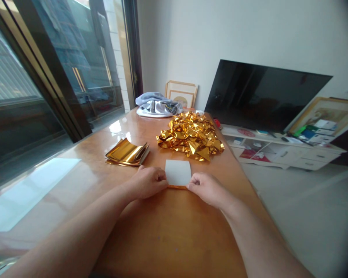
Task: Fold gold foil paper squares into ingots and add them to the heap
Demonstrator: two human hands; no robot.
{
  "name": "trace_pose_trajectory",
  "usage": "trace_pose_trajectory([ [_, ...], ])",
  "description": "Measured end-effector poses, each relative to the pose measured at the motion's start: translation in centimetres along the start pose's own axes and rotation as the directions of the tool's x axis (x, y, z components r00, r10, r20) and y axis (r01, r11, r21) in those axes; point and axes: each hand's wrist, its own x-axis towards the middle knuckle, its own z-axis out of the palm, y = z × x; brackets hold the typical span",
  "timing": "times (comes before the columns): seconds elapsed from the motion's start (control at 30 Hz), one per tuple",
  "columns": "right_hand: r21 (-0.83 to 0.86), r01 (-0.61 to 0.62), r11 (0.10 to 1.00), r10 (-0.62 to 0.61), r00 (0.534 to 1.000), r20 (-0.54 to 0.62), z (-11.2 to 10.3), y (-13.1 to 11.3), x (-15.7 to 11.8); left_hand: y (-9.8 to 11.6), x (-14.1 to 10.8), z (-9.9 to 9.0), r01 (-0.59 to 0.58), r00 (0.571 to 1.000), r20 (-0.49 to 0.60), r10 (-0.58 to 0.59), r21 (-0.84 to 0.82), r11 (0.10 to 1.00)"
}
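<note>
Left grip [153,180] and right grip [204,186] are each closed on a near corner of the pale-faced sheet [178,173], nearer the right edge of the desk [174,231]. I see a thin gold strip along its near side, so I judge its folding barely begun. Shaped gold pieces [193,135] already heap by the far right edge; gold sheets [125,152] lie stacked, seemingly unfolded, toward the left edge.

The left hand [150,181] and the right hand [207,188] hold the white sheet [178,173] at its near corners, on the desk [162,235]. Beyond it is the pile of folded gold pieces [193,135]; to the left lies the stack of gold sheets [127,151].
</note>
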Motion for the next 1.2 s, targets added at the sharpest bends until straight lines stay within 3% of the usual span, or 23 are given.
trace_pose_trajectory([
  [0.47,0.005,-0.027,1.0,0.028,1.0,-0.011,0.35,0.18,0.16,-0.15,0.12,0.58,0.015,0.999,-0.03,-0.014,0.049,0.999],
  [0.83,-0.032,-0.044,0.999,0.044,0.999,0.009,0.25,0.11,0.06,0.53,0.1,0.18,0.029,1.0,-0.001,-0.029,0.064,0.998],
  [1.2,-0.019,-0.047,0.999,0.047,0.999,0.005,0.47,0.41,0.07,-0.1,0.19,-0.38,0.03,0.998,0.047,-0.03,0.016,0.999],
])
